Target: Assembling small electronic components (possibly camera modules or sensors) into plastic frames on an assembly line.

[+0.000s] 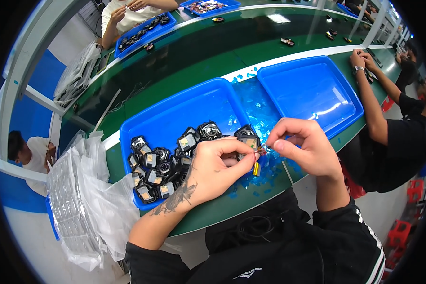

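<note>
Above the near table edge, my left hand (217, 163) pinches a small part with thin red wires and coppery bits between thumb and forefinger. A small yellow piece (256, 168) hangs just below those fingertips. Close by on the right, my right hand (305, 146) has thumb and forefinger closed at the same small part; what they grip is too small to name. Beyond my left fingertips lies a black watch-like case (247, 136) at the right rim of a blue tray (175, 100). Several similar black cases (164, 167), some with pale rectangular faces, are heaped in that tray.
A second blue tray (307, 90) with nothing in it stands to the right. Small blue film scraps (251, 102) litter the green table between trays. Clear plastic packing sheets (80, 199) hang at left. A conveyor (199, 42) runs behind; co-workers sit across and at right.
</note>
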`<state>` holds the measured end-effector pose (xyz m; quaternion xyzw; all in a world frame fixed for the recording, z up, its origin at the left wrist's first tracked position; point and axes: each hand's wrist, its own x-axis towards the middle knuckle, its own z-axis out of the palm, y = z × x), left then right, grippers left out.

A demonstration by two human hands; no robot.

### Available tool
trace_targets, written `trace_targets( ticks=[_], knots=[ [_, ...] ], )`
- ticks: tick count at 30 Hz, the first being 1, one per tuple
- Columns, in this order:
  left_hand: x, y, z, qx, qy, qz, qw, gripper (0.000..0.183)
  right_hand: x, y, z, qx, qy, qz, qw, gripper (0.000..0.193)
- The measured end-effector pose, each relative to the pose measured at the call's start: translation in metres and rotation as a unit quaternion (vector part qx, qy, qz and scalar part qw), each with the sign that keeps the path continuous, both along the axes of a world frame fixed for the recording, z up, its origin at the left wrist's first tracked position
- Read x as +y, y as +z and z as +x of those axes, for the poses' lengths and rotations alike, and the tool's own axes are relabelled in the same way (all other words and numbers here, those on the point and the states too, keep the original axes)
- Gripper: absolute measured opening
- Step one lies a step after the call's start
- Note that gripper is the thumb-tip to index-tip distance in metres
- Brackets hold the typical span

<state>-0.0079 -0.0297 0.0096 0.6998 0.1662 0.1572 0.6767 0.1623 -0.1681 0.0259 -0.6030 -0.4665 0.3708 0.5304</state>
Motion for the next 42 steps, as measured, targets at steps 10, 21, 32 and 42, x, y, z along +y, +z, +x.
trace_targets(
  ticks=[10, 21, 32, 42],
  knots=[
    [-0.003, -0.007, 0.002, -0.076, 0.011, -0.078, 0.994, 0.029, 0.015, -0.021, -0.031, -0.04, -0.124, 0.115, 0.985, 0.021],
    [-0.006, -0.016, 0.006, -0.144, 0.036, -0.089, 0.985, 0.04, 0.022, -0.037, -0.034, -0.078, -0.179, 0.132, 0.972, 0.033],
    [0.002, -0.002, -0.006, -0.095, 0.116, 0.006, 0.989, 0.056, 0.058, -0.026, -0.017, -0.041, -0.074, 0.085, 0.993, 0.047],
    [-0.002, 0.115, -0.114, -0.477, 0.028, 0.363, 0.8, 0.022, 0.254, -0.078, 0.151, -0.208, -0.187, -0.149, 0.949, 0.045]
  ],
)
